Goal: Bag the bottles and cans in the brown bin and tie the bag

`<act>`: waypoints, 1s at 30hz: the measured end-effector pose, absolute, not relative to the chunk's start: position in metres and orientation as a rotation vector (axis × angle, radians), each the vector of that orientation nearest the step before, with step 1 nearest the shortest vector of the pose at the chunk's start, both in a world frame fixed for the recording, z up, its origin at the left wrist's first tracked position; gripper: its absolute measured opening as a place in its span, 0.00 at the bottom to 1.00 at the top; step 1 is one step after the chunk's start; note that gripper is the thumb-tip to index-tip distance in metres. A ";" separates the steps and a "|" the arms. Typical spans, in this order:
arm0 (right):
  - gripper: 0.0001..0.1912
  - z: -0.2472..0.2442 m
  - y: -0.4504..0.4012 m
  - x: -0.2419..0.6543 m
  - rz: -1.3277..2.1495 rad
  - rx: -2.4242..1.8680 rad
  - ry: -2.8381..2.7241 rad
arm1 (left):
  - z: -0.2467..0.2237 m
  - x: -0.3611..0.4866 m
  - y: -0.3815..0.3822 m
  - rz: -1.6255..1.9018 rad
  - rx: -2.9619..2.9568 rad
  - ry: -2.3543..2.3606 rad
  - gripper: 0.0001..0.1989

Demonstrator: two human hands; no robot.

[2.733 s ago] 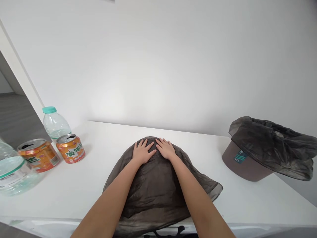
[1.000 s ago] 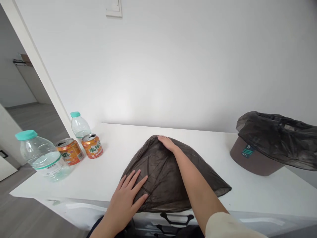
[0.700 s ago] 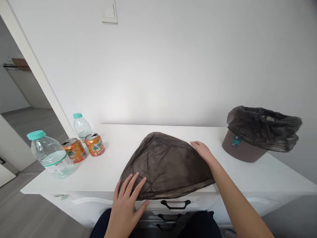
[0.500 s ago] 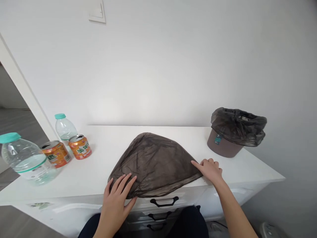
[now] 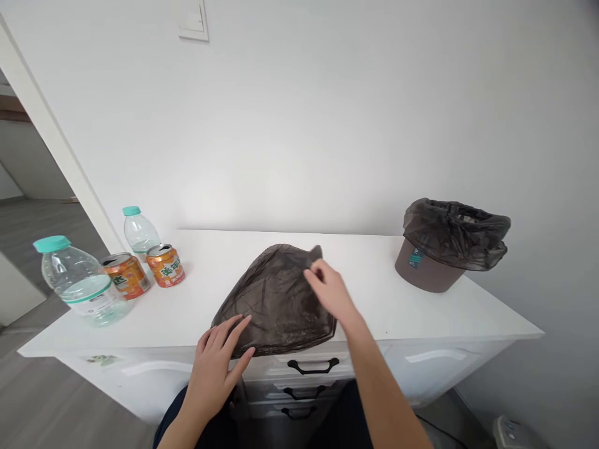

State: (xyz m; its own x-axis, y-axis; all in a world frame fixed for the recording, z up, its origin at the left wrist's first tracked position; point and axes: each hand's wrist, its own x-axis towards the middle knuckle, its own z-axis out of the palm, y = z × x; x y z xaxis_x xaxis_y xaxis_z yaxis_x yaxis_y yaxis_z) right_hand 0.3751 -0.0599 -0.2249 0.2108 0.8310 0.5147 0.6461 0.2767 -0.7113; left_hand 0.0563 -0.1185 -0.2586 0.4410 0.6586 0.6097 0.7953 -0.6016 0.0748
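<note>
A dark, see-through plastic bag (image 5: 276,299) lies flat on the white cabinet top, its right side folded over toward the middle. My left hand (image 5: 218,355) rests on the bag's near left corner with fingers spread. At the right side of the bag, my right hand (image 5: 330,287) has its fingers curled and pinches the bag's corner, a bit of which sticks up beyond the fingers. The near edge of the bag hangs slightly over the front edge of the cabinet.
On the left stand two clear bottles with teal caps, a large one (image 5: 87,287) and a smaller one (image 5: 140,234), beside two orange drink cans, one (image 5: 126,277) and another (image 5: 166,265). A brown bin (image 5: 425,271) with a dark liner (image 5: 453,234) stands at the right. Black drawer handles (image 5: 313,366) are below.
My right hand has moved left and inward, carrying the bag's right corner over onto the bag. The left hand stays on the near left corner. The view has shifted slightly.
</note>
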 end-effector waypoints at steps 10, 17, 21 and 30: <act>0.13 -0.182 -0.073 0.198 0.197 -1.467 -2.077 | -0.243 0.057 -0.116 -1.910 -2.426 -1.981 0.34; 0.17 -0.165 -0.103 0.183 0.382 -1.355 -2.242 | -0.193 0.047 -0.093 -2.189 -2.580 -2.419 0.38; 0.17 -0.154 -0.074 0.225 0.375 -1.289 -2.170 | -0.178 0.037 -0.081 -1.899 -2.523 -2.524 0.39; 0.20 -0.157 0.037 0.328 0.007 -1.874 -1.977 | -0.169 0.029 -0.085 -1.647 -2.708 -2.211 0.34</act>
